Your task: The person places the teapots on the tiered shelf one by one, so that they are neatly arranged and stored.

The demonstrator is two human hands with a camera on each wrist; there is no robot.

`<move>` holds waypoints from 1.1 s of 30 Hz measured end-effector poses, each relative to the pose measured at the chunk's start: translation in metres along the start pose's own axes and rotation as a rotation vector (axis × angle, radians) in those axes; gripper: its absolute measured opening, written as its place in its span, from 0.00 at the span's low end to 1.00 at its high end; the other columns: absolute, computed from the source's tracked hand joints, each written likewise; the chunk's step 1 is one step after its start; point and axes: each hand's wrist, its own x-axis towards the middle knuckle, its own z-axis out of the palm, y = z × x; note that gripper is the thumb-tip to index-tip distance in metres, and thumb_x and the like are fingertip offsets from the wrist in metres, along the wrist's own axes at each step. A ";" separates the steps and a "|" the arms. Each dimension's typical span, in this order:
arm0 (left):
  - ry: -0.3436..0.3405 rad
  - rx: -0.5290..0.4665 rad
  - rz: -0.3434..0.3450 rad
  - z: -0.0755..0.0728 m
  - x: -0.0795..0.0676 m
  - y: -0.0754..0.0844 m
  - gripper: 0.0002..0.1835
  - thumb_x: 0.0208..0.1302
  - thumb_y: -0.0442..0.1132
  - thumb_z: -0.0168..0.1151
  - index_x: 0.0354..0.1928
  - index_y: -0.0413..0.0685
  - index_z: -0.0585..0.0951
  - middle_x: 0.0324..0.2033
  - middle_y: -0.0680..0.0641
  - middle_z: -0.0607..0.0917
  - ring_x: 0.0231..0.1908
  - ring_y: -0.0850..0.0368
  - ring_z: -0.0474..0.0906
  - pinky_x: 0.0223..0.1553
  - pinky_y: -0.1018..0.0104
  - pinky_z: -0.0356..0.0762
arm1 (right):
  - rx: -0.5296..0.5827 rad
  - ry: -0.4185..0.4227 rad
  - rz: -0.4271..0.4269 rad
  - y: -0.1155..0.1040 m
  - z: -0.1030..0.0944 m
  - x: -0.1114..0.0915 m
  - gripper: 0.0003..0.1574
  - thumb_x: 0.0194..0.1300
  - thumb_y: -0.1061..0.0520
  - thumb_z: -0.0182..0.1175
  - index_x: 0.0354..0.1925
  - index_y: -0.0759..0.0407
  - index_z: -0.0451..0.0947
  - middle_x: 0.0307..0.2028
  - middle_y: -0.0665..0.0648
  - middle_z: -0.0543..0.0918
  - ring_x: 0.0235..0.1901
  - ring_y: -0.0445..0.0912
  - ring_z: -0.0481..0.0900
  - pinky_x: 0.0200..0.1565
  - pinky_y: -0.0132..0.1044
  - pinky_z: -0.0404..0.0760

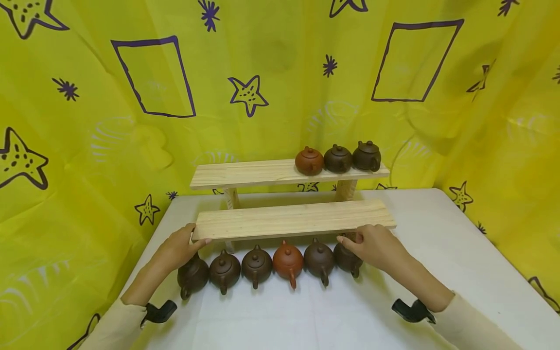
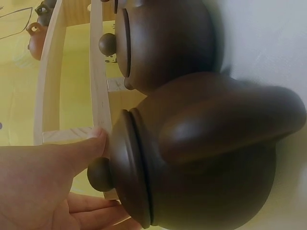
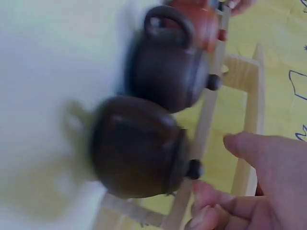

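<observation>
We're watching the left hand [image 1: 177,249] grip the left corner of the lower shelf [image 1: 293,221], while the right hand [image 1: 379,247], thumb and fingers apart, holds nothing near its front edge; six teapots [image 1: 288,265] line up before that shelf. Our worry: a low right finger could snag the rightmost teapot's lid knob [image 3: 194,169], dislodging the lid.

Noted six teapots [image 1: 285,262] in a row before the two-tier rack [image 1: 288,221], three others [image 1: 338,160] on its upper tier toward right end, curtain [image 1: 288,53] behind, table [image 1: 262,321] beneath
</observation>
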 end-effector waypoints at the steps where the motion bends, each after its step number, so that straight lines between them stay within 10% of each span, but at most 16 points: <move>1: 0.000 -0.003 0.001 0.000 0.000 0.000 0.41 0.77 0.52 0.63 0.71 0.20 0.64 0.65 0.19 0.74 0.63 0.23 0.75 0.58 0.32 0.77 | 0.003 -0.009 0.018 0.004 0.003 -0.005 0.37 0.72 0.35 0.65 0.15 0.52 0.64 0.15 0.46 0.60 0.16 0.41 0.59 0.20 0.34 0.58; 9: 0.009 0.006 0.007 0.000 0.001 -0.002 0.42 0.77 0.52 0.63 0.72 0.20 0.63 0.65 0.18 0.74 0.63 0.23 0.75 0.58 0.31 0.76 | 0.033 -0.149 0.179 0.018 0.029 -0.037 0.44 0.66 0.24 0.64 0.10 0.48 0.62 0.13 0.44 0.58 0.17 0.41 0.62 0.21 0.35 0.61; 33: -0.008 0.003 -0.011 0.001 0.000 -0.001 0.42 0.78 0.53 0.62 0.73 0.21 0.62 0.67 0.19 0.72 0.65 0.22 0.73 0.60 0.31 0.75 | 0.054 -0.084 0.109 0.006 0.052 -0.050 0.30 0.78 0.51 0.61 0.17 0.55 0.68 0.17 0.52 0.70 0.17 0.44 0.69 0.20 0.36 0.67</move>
